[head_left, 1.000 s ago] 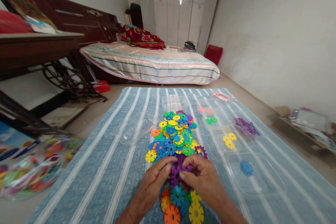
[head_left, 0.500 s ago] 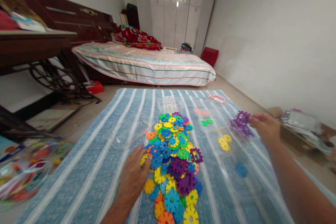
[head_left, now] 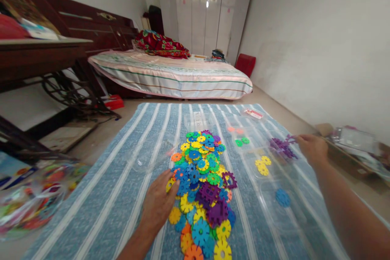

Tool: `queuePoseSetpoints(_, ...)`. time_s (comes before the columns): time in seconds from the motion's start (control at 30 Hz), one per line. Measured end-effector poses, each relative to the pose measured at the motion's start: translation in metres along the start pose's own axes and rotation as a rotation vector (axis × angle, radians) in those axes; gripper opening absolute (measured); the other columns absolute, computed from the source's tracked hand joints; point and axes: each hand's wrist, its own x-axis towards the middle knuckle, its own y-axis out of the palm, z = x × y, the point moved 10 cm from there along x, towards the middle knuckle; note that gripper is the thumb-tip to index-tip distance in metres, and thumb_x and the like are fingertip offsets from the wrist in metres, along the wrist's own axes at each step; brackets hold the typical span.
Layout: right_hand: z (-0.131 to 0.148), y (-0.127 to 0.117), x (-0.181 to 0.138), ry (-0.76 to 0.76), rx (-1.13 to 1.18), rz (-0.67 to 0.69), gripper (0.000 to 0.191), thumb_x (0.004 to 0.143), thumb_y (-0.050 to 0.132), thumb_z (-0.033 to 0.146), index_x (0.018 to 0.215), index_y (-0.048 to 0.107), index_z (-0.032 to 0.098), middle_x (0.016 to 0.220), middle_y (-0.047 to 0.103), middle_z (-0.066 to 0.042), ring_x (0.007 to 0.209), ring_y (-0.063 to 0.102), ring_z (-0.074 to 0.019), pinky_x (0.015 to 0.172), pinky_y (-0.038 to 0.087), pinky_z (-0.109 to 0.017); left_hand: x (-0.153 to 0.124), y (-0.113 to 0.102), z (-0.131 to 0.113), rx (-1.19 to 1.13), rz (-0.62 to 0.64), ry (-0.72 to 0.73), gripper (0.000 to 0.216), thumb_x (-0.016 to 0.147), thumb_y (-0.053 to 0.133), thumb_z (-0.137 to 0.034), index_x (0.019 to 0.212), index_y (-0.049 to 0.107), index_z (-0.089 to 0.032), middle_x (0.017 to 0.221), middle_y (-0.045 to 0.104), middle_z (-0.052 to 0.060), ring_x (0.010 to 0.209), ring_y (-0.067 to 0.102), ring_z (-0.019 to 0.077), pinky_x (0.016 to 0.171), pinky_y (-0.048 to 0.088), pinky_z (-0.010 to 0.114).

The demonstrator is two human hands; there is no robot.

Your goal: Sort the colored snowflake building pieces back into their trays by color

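A long pile of plastic snowflake discs [head_left: 201,229] in blue, yellow, green and orange lies on the striped cloth, with purple square toothed pieces [head_left: 217,213] among them. My left hand [head_left: 160,201] rests at the pile's left edge, thumb and forefinger apart beside a yellow disc [head_left: 170,185]. Over at the right, my right hand [head_left: 312,149] pinches a purple toothed piece [head_left: 291,138] above other purple pieces [head_left: 282,147] in a clear container. Nearby clear containers hold yellow discs [head_left: 263,165], green discs [head_left: 242,141], orange discs [head_left: 235,130] and a blue disc [head_left: 282,198].
A clear container [head_left: 199,122] with a paper label stands behind the pile. Another transparent container [head_left: 149,158] lies left of it. A bag of colourful pieces [head_left: 33,207] is on the floor at left, a cardboard box [head_left: 353,158] at right. Beyond is a bed [head_left: 170,75].
My right hand has lowered the purple piece toward the purple ones in the container. The left hand has stayed by the pile. The view has shifted slightly.
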Motion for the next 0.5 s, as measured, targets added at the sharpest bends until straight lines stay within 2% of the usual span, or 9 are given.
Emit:
queuePoseSetpoints(0.13,0.019,-0.01,-0.005,-0.013,-0.08,0.068,0.044,0.081,0.05,0.039,0.107,0.067,0.009,0.093,0.067,-0.019,0.084,0.061,-0.029,0.068,0.041,-0.038,0.004,0.003,-0.003,-0.057,0.058,-0.05,0.038,0.085,0.042,-0.041,0.106,0.061,-0.016,0.115,0.065,0.01,0.11,0.058,0.024,0.097,0.046,0.041)
queuePoseSetpoints(0.23,0.062,-0.015,-0.033,-0.158,0.013,0.134,0.034,0.081,0.049,0.04,0.093,0.071,0.017,0.088,0.069,-0.011,0.083,0.063,-0.0252,0.07,0.043,-0.035,0.011,0.005,-0.008,-0.103,0.08,-0.072,0.037,0.087,0.041,-0.038,0.107,0.06,-0.014,0.115,0.064,0.012,0.11,0.058,0.0236,0.097,0.046,0.041)
queuePoseSetpoints(0.37,0.14,-0.024,-0.111,-0.436,0.373,0.21,0.03,0.079,0.051,0.044,0.086,0.069,0.02,0.087,0.07,-0.006,0.078,0.065,-0.0201,0.072,0.049,-0.032,0.021,0.008,-0.011,-0.107,0.042,-0.069,0.031,0.086,0.042,-0.032,0.104,0.06,-0.014,0.111,0.065,0.012,0.106,0.06,0.0234,0.095,0.047,0.042)
queuePoseSetpoints(0.4,0.16,-0.021,-0.137,-0.521,0.415,0.277,0.03,0.081,0.051,0.044,0.088,0.068,0.02,0.089,0.069,-0.005,0.078,0.065,-0.0192,0.072,0.05,-0.031,0.021,0.01,-0.011,-0.099,0.03,-0.063,0.029,0.085,0.043,-0.03,0.102,0.061,-0.015,0.109,0.065,0.011,0.104,0.06,0.0235,0.094,0.047,0.042)
queuePoseSetpoints(0.5,0.212,-0.014,-0.213,-0.736,0.452,0.428,0.023,0.083,0.053,0.035,0.098,0.065,0.021,0.105,0.065,-0.007,0.099,0.06,-0.02,0.085,0.049,-0.032,0.019,0.013,-0.012,-0.074,-0.004,-0.015,0.026,0.085,0.045,-0.027,0.101,0.061,-0.016,0.109,0.066,0.011,0.105,0.06,0.0248,0.093,0.047,0.044)
